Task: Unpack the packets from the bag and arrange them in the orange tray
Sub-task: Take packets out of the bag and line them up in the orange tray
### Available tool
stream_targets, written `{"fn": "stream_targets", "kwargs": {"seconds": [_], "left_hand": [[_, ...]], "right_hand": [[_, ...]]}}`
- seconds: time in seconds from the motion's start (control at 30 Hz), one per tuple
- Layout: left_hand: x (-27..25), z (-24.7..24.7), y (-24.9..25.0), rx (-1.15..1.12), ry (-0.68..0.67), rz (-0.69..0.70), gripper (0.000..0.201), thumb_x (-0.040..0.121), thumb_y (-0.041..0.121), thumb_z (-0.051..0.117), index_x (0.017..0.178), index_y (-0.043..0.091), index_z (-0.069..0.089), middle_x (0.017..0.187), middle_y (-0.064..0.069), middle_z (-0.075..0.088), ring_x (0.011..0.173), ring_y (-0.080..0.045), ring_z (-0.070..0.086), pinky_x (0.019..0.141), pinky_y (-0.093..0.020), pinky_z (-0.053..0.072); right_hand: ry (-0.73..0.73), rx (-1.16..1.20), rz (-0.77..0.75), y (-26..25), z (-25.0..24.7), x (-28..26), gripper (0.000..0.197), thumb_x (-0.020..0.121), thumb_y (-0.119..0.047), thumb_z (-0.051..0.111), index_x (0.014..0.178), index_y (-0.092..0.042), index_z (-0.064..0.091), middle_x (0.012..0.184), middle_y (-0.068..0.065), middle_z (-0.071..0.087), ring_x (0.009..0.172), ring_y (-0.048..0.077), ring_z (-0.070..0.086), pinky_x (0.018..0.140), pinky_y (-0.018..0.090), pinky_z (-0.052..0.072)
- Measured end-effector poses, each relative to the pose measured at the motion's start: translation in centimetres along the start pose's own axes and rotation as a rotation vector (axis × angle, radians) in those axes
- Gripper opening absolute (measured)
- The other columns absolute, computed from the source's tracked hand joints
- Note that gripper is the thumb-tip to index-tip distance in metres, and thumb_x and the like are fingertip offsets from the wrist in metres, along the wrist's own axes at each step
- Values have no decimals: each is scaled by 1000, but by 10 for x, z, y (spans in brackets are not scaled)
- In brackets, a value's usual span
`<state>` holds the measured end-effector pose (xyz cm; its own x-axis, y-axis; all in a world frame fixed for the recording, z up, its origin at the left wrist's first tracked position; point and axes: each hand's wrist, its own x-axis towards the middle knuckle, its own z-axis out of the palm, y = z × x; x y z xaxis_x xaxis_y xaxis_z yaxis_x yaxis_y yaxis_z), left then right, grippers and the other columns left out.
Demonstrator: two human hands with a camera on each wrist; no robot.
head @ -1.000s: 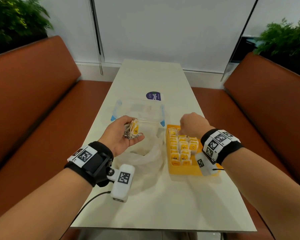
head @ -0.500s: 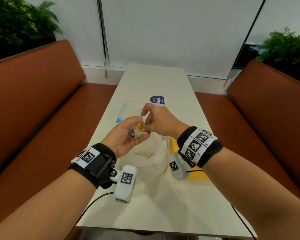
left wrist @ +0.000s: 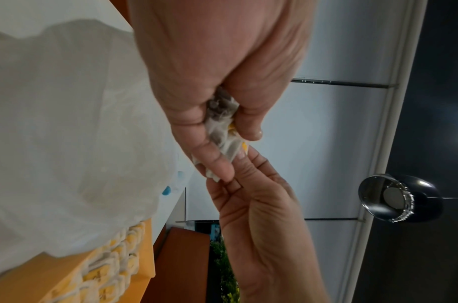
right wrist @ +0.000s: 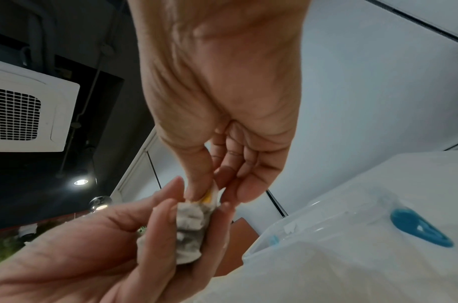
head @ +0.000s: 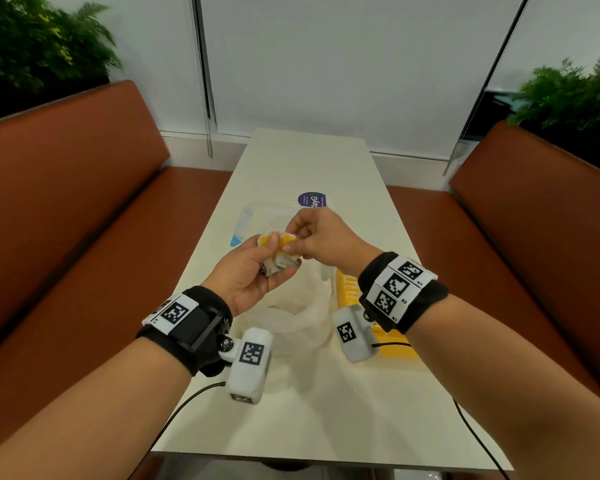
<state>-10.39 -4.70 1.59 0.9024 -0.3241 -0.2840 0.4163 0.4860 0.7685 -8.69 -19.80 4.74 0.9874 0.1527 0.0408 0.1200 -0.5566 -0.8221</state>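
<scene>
My left hand (head: 257,265) is raised above the table and grips a small bunch of white-and-yellow packets (head: 277,252), also seen as a grey-white wad (left wrist: 222,127) (right wrist: 190,225). My right hand (head: 312,237) meets it from the right, its thumb and forefinger pinching the yellow-edged top packet (right wrist: 210,197). Below the hands lies the crumpled clear plastic bag (head: 291,306). The orange tray (head: 347,289), holding rows of packets (left wrist: 119,256), stands right of the bag, mostly hidden by my right wrist.
A clear lidded box with blue clips (head: 257,220) stands on the white table (head: 309,161) behind the hands, beside a round purple sticker (head: 311,199). Brown bench seats (head: 66,202) flank the table on both sides. Camera cables trail over the near table edge.
My right hand left the orange tray, crossed left to the bunch in my left hand and now pinches a packet. Both hands have risen slightly.
</scene>
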Motion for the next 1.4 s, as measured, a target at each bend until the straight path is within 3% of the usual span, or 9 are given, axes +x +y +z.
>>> {"fn": "stream_targets", "kwargs": {"seconds": [0.17,0.37,0.5,0.6,0.7,0.8,0.93,1.17,1.4], "left_hand": [[2,-2,1,11,14,5,18,90,6,62,107,10,60,101,-10,67,86,-21,69,64,-30,59],[4,2,0,84,6,15,37,79,-12,65,106,11,59,101,-15,66,80,-23,68,60,-27,57],[5,9,-4,121,19,22,40,78,-18,61,104,12,59,98,-15,64,76,-22,67,56,-25,55],[6,11,-6,108,42,13,37,78,-17,62,102,12,60,96,-15,62,79,-24,66,55,-25,55],[9,10,-5,81,81,-28,23,85,-6,61,100,11,59,97,-12,59,83,-28,66,55,-26,57],[8,10,-3,59,118,-79,17,88,5,62,105,8,61,96,-13,58,85,-32,65,58,-29,59],[8,10,-3,95,147,-104,20,86,10,65,104,3,65,99,-14,58,86,-34,65,55,-29,57],[9,10,-6,123,133,-149,22,87,15,66,106,4,66,102,-16,58,86,-34,67,52,-29,57],[11,9,-8,43,122,-132,19,87,10,57,104,2,56,107,-16,52,86,-36,61,73,-42,60]], "right_hand": [[5,-76,-38,-2,-10,-5,10,79,-15,75,78,-12,66,66,-4,59,60,5,51,60,19,42],[23,-12,-9,0,-25,-11,11,80,-16,74,82,-5,71,62,-2,56,55,5,46,55,18,40],[13,-20,24,-1,-36,-18,11,84,-17,70,84,-6,71,60,3,57,51,10,49,54,26,45],[-6,-166,35,2,-48,-22,9,87,-15,67,85,-8,71,60,2,61,47,7,53,54,21,49],[-45,-524,54,10,-65,-27,6,79,-14,73,85,-13,75,61,-10,62,54,2,56,53,10,41],[-87,-825,178,32,-81,-29,12,74,-8,72,82,-15,76,79,-1,71,75,15,65,64,22,48],[-172,-1017,378,75,-87,-32,12,72,-2,72,81,-9,71,84,8,70,79,25,66,74,37,58],[-249,-1087,474,126,-74,-37,5,83,-3,66,82,-5,69,81,8,70,72,22,64,68,33,56],[-243,-1040,500,142,-69,-35,11,83,-2,64,90,-4,72,91,10,72,79,23,66,63,28,51]]}}
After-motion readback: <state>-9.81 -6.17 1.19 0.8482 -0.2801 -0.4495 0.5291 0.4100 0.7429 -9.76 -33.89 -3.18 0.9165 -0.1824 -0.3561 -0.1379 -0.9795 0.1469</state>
